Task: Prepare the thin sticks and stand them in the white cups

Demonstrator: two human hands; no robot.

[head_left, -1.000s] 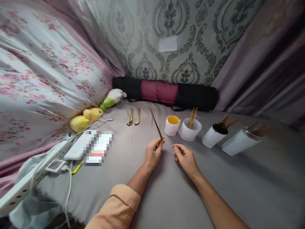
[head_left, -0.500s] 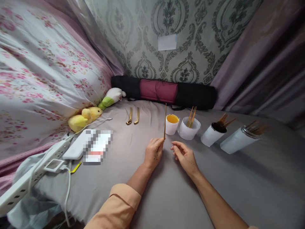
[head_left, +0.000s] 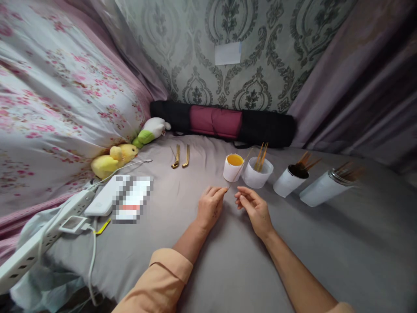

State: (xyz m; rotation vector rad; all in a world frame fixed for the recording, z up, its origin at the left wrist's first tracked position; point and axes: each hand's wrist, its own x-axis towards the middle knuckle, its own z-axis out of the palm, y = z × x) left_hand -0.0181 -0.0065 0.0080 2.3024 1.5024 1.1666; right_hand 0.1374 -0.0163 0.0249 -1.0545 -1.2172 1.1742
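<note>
My left hand (head_left: 211, 206) pinches one end of a thin, brownish stick (head_left: 240, 170) between thumb and fingertips. The stick is blurred and leans to the right, passing in front of a white cup with a yellow inside (head_left: 231, 173). Just right of it, my right hand (head_left: 256, 211) hovers with its fingers loosely curled and apart, and nothing shows in them. Behind the right hand stands a wide whitish cup (head_left: 257, 177) with several thin orange-brown sticks (head_left: 261, 156) in it.
To the right are a dark-mouthed white cup (head_left: 288, 182) and a taller white container (head_left: 322, 189), both holding sticks. Golden bent pieces (head_left: 186, 156) lie left of centre. A power strip (head_left: 39, 243), white device (head_left: 106, 198) and plush toys (head_left: 114, 161) are left; a black-and-maroon roll (head_left: 267, 127) lies behind.
The stick in my left hand has tipped from nearly upright to a slant toward the right. Both hands stay in almost the same place, and the right fingers have shifted slightly.
</note>
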